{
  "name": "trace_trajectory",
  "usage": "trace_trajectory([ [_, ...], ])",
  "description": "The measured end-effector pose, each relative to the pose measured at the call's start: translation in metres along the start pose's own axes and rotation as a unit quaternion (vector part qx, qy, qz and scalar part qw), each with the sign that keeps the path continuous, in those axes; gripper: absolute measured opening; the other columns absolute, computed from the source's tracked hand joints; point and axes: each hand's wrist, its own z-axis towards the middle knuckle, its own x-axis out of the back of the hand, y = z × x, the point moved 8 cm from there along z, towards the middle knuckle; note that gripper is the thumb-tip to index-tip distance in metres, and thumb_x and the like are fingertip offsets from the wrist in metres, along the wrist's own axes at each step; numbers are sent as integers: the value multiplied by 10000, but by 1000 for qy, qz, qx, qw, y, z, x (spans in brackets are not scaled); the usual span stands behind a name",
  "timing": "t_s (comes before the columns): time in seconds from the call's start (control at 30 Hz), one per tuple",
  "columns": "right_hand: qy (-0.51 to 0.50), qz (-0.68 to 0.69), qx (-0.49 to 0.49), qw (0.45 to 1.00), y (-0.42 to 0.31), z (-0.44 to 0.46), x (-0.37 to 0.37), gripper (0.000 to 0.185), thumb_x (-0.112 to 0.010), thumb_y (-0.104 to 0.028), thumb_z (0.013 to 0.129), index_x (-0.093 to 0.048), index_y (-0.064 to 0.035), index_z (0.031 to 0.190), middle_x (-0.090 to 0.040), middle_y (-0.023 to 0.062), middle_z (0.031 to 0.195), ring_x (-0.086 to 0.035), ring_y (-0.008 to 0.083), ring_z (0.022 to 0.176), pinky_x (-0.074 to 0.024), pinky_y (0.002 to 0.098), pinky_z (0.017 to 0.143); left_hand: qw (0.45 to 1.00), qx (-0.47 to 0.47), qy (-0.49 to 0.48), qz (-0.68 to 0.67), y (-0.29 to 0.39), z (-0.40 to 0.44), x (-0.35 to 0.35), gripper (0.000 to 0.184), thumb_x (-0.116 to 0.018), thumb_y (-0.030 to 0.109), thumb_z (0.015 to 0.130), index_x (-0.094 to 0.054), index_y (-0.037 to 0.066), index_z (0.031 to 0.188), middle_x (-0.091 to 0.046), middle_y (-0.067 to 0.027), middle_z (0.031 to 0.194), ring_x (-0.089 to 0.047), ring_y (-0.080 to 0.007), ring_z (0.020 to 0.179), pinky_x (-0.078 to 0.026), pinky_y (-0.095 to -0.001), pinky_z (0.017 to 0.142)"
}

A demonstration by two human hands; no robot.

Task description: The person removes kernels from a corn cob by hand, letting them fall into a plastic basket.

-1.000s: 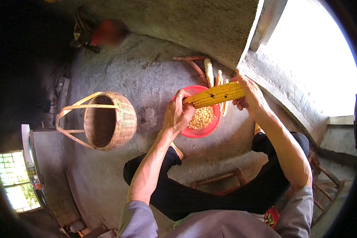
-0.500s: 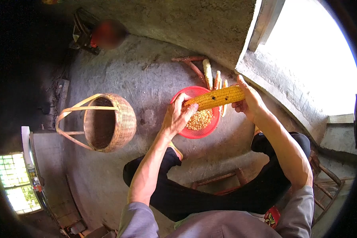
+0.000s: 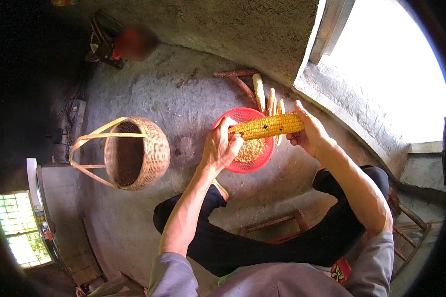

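Note:
Between my two hands a yellow corn cob [image 3: 265, 127] full of kernels is held nearly level, with a few dark spots on its side. My left hand [image 3: 222, 147] is closed around its left end, the thumb pressed near the kernels there. Its right end is gripped by my right hand [image 3: 310, 132], thumb on top and fingers curled beneath. Directly under the cob stands a red plastic basket [image 3: 243, 172] on the floor. Loose corn kernels [image 3: 251, 150] lie in it, partly hidden by the cob and my left hand.
Several stripped cobs [image 3: 258, 91] lie on the concrete floor beyond the red basket. To the left, a woven basket [image 3: 156, 153] rests on its side, its handles pointing left. A low wooden stool [image 3: 272, 223] is near my legs. A wall [image 3: 267, 39] rises behind.
The cob has shifted slightly left and down at its right end, and my right hand has moved with it. My left thumb has drawn back a little along the cob.

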Motion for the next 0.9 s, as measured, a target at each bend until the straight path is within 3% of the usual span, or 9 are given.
trace_trajectory([
  [0.3, -11, -3, 15, 1000, -2, 3, 0, 523, -493, -610, 940, -585, -98, 1000, -593, 44, 713, -547, 148, 537, -435, 286, 469, 996, 44, -53, -61, 2, 0, -2, 307, -625, 266, 850, -542, 32, 1030, -654, -131, 843, -647, -228, 781, -502, -373, 715],
  [0.37, -12, -6, 13, 1000, -3, 3, -1, 527, -490, -613, 940, -586, -98, 998, -594, 45, 714, -547, 148, 534, -435, 286, 468, 999, 1, -45, -24, 6, 0, 0, 351, -660, 305, 849, -544, 33, 1039, -658, -127, 856, -650, -222, 807, -508, -367, 736],
  [0.5, -5, 8, 16, 1000, -2, 3, 0, 523, -502, -613, 935, -587, -101, 997, -596, 48, 706, -548, 149, 526, -435, 286, 463, 998, 6, -50, -27, 7, 0, 1, 322, -626, 281, 860, -544, 30, 1045, -656, -129, 861, -650, -220, 808, -506, -369, 737],
  [0.57, -5, 13, 14, 1000, 0, 5, 2, 522, -507, -615, 931, -586, -103, 993, -597, 49, 702, -549, 150, 521, -435, 287, 458, 990, 87, -85, -76, -3, -2, -3, 303, -587, 265, 871, -547, 28, 1056, -655, -129, 870, -649, -218, 813, -502, -367, 740],
  [0.67, -8, 19, 16, 1000, 1, 6, 2, 520, -520, -618, 922, -581, -105, 979, -597, 52, 693, -552, 154, 509, -439, 287, 447, 995, 41, -63, -59, -7, -1, 1, 277, -552, 222, 877, -548, 27, 1072, -652, -126, 851, -651, -220, 803, -502, -362, 729],
  [0.9, -11, 27, 3, 1000, 3, 6, 1, 527, -523, -625, 917, -575, -103, 965, -596, 56, 687, -556, 159, 505, -443, 286, 443, 995, 56, -75, -40, 1, -3, -1, 307, -611, 247, 892, -550, 24, 1095, -672, -148, 884, -675, -243, 830, -518, -369, 746],
])
